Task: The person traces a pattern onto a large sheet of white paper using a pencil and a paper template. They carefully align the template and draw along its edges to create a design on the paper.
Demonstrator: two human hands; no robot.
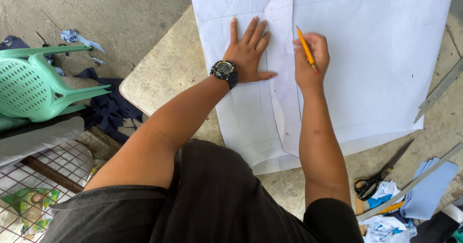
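A large white paper sheet (376,45) lies on a worn table top (166,74). On it rests a long, narrow curved paper pattern piece (282,98). My left hand (248,50), with a black wristwatch (224,72) on the wrist, lies flat with fingers spread on the paper, its thumb touching the pattern's left edge. My right hand (311,62) grips a yellow pencil (306,49) at the pattern's right edge, tip down on the sheet. Faint pencil lines show on the paper around the pattern.
Black-handled scissors (374,180), a long metal ruler (410,185), blue fabric pieces (429,190) and scraps lie at the lower right. Another ruler (441,89) lies at the right edge. A green plastic chair (34,81), dark cloth (111,108) and a wire rack (43,180) stand at the left.
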